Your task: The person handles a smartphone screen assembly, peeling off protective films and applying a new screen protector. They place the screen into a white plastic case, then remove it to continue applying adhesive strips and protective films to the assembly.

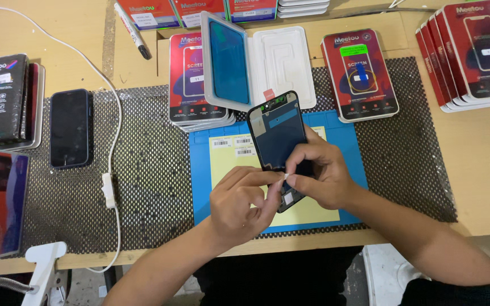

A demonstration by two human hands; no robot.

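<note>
A black phone screen panel (278,133) is held tilted above a blue work mat (347,141), its back side facing me. My right hand (321,175) grips the panel's lower part from the right. My left hand (239,204) reaches in from the left and pinches a small white tab at the panel's lower edge, fingertip to fingertip with the right thumb. A yellow sheet (228,161) with small white labels lies on the mat under the hands.
An open white plastic tray (282,59) with a blue-filmed panel stands behind the mat. Stacks of red screen boxes (358,76) sit behind and right (472,54). A dark phone (70,127) and white cable (109,190) lie left on the black mesh mat.
</note>
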